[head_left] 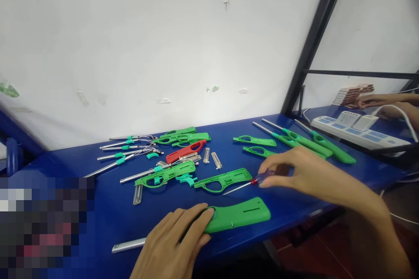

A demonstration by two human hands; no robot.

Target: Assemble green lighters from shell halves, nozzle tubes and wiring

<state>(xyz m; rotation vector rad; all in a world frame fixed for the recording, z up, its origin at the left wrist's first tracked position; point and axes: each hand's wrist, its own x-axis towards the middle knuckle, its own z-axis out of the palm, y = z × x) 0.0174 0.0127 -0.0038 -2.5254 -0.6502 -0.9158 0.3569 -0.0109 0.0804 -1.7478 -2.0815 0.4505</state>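
My left hand point(176, 239) is wrapped round the middle of a green gas lighter point(240, 215) with a silver tube, which lies along the front of the blue table. My fingers cover its trigger area. In my right hand point(288, 168) is a screwdriver point(240, 188) with a red and dark handle, its tip pointing left and down, just above the lighter. Behind the blade lies a green lighter shell half point(225, 179), inner side up. To its left another opened green shell point(166, 174) has a metal tube at its end, with teal triggers point(186, 178) beside it.
Farther back lie several metal tubes with wires point(127, 147), stacked green shells point(183, 136), a red shell point(186, 151) and clear fuel tanks point(216, 160). At right are whole green lighters point(334, 147) and a power strip point(366, 133). Another person's hand point(376, 101) is beyond the black frame.
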